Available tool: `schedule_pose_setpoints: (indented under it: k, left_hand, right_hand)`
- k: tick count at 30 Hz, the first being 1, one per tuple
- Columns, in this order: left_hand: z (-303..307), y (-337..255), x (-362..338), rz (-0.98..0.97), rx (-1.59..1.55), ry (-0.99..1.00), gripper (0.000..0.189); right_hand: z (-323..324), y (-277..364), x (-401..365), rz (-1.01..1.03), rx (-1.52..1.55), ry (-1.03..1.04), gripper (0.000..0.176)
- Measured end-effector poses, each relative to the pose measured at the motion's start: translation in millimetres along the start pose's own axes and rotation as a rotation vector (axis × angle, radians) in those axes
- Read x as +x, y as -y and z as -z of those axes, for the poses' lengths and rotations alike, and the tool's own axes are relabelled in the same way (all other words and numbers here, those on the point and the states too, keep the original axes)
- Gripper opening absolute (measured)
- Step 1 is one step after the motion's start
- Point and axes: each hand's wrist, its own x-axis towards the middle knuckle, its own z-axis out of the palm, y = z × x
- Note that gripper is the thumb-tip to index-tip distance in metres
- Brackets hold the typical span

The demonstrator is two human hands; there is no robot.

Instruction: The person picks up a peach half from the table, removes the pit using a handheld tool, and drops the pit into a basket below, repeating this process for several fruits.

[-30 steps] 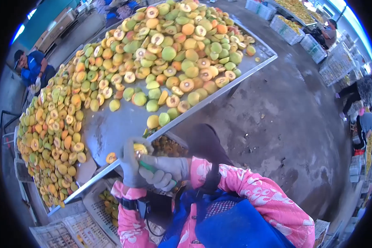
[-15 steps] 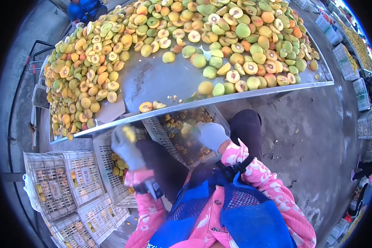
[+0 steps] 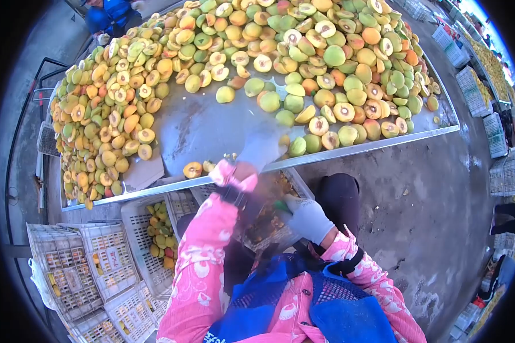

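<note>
My left hand (image 3: 262,150), in a pale grey glove, stretches over the metal table's (image 3: 194,123) front edge. Motion smears its fingers, which are beside a yellowish peach (image 3: 284,139). Below the edge, my right hand (image 3: 310,220), also gloved, is closed around a small green tool (image 3: 281,206); its working end cannot be made out. Beneath the hands stands a plastic crate (image 3: 300,186) with cut fruit scraps, partly hidden by my left arm. Halved and whole peaches (image 3: 332,57) are heaped across the table. One cut half (image 3: 193,170) lies near the front edge.
At my left, a crate (image 3: 133,220) holds peach pieces (image 3: 161,240), beside several stacked white crates (image 3: 68,268). A person in blue (image 3: 115,14) is at the far left. More crates (image 3: 475,100) line the right side. A cardboard piece (image 3: 144,174) lies on the table.
My left hand has swung from above the left crate, where a yellow piece was at its fingers, up and right onto the table. My right hand has moved slightly down and right.
</note>
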Motion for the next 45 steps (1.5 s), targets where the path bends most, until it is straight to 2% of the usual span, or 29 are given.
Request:
schedule_pose_setpoints:
  k: [1, 3, 7, 9, 10, 12, 14, 16, 17, 18, 20, 21, 22, 24, 28, 30, 31, 33, 34, 36, 37, 39, 40, 42, 43, 45]
  left_hand:
    - [-4.9, -0.6, 4.9, -0.001, -0.01, 0.006, 0.039]
    - [-9.8, 2.0, 15.7, 0.076, 0.055, 0.249, 0.044]
    - [10.9, 14.2, 4.0, 0.206, 0.132, 0.324, 0.044]
    - [33.2, 21.7, -16.6, 0.704, -0.796, 0.191, 0.046]
    - [33.5, 23.9, -28.6, 0.71, -0.788, 0.189, 0.046]
    - [31.9, 28.0, -56.1, 0.597, -1.78, -0.186, 0.047]
    - [41.4, 18.5, -76.0, 0.565, -1.71, -0.214, 0.049]
    - [38.7, 11.7, -90.5, 0.469, -1.195, -0.217, 0.051]
    - [58.1, -6.4, -96.5, 0.448, -0.585, -0.168, 0.058]
    - [64.4, -18.0, -97.6, 0.447, -0.582, -0.177, 0.058]
    - [69.4, -35.9, -97.3, 0.586, -1.592, -0.433, 0.06]
    - [69.8, -37.6, -101.8, 0.521, -1.09, -0.42, 0.058]
    - [76.9, -45.6, -103.7, 0.515, -1.09, -0.425, 0.058]
    - [97.6, -68.8, -101.8, 0.662, -1.456, -0.566, 0.055]
    - [106.5, -87.7, -102.2, 0.705, -1.391, -0.676, 0.05]
    - [110.3, -93.5, -104.3, 0.584, -0.87, -0.748, 0.041]
    - [114.5, -97.6, -104.6, 0.582, -0.87, -0.748, 0.041]
    - [123.7, -103.8, -103.5, 0.663, -1.145, -0.727, 0.037]
    - [124.8, -103.5, -103.5, 0.663, -1.145, -0.726, 0.037]
    - [127.5, -100.2, -102.6, 0.67, -1.32, -0.641, 0.037]
    - [127.9, -97.5, -102.0, 0.668, -1.319, -0.643, 0.037]
    - [125.6, -91.6, -101.9, 0.671, -1.355, -0.536, 0.036]
    - [123.7, -89.1, -101.8, 0.675, -1.356, -0.534, 0.036]
    - [119.9, -82.9, -101.0, 0.678, -1.228, -0.504, 0.033]
    - [116.1, -80.1, -101.1, 0.686, -1.226, -0.503, 0.033]
    - [108.8, -75.4, -99.9, 0.674, -1.012, -0.482, 0.023]
  right_hand:
    - [2.1, -3.6, -0.6, -0.011, -0.001, 0.003, 0.021]
    - [7.7, -11.9, 4.6, -0.011, 0.03, -0.047, 0.019]
    - [4.9, -21.5, 14.3, -0.043, 0.122, -0.06, 0.026]
    - [6.2, -13.9, 24.9, 0.11, 0.244, -0.198, 0.023]
    - [12.2, -3.0, 28.8, 0.115, 0.252, -0.195, 0.023]
    - [27.5, 26.1, 36.5, -0.257, 0.764, 0.13, 0.023]
    - [23.0, 43.1, 41.3, -0.243, 0.819, 0.103, 0.024]
    - [18.7, 54.9, 42.6, -0.234, 0.862, 0.074, 0.027]
    - [17.2, 59.7, 43.0, -0.237, 0.849, 0.057, 0.029]
    - [15.4, 64.4, 42.0, -0.24, 0.835, 0.039, 0.031]
    - [5.6, 67.2, 39.3, -0.153, 0.821, -0.033, 0.033]
    - [0.5, 68.0, 37.5, -0.077, 0.811, -0.108, 0.034]
    - [-3.3, 70.1, 35.3, -0.071, 0.807, -0.109, 0.034]
    - [-9.4, 76.5, 31.2, 0.042, 0.768, -0.187, 0.034]
    - [-18.3, 96.5, 21.5, -0.01, 0.976, -0.204, 0.032]
    - [-23.8, 95.9, 21.3, 0.121, 0.894, -0.312, 0.031]
    - [-23.5, 96.0, 20.4, 0.123, 0.895, -0.314, 0.031]
    - [-20.5, 95.7, 19.6, 0.179, 0.843, -0.268, 0.033]
    - [-15.3, 99.1, 18.0, 0.18, 0.844, -0.269, 0.033]
    - [-0.4, 108.3, 14.6, -0.121, 1.146, 0.014, 0.037]
    - [5.7, 109.5, 14.5, -0.118, 1.146, 0.015, 0.037]
    - [17.6, 109.0, 13.3, -0.335, 1.169, 0.255, 0.041]
    - [24.9, 109.3, 13.5, -0.339, 1.17, 0.256, 0.041]
    - [37.8, 107.9, 17.9, -0.545, 1.41, 0.594, 0.047]
    - [38.8, 102.2, 19.8, -0.551, 1.412, 0.599, 0.047]
    - [34.2, 87.1, 24.1, -0.536, 1.575, 0.872, 0.052]
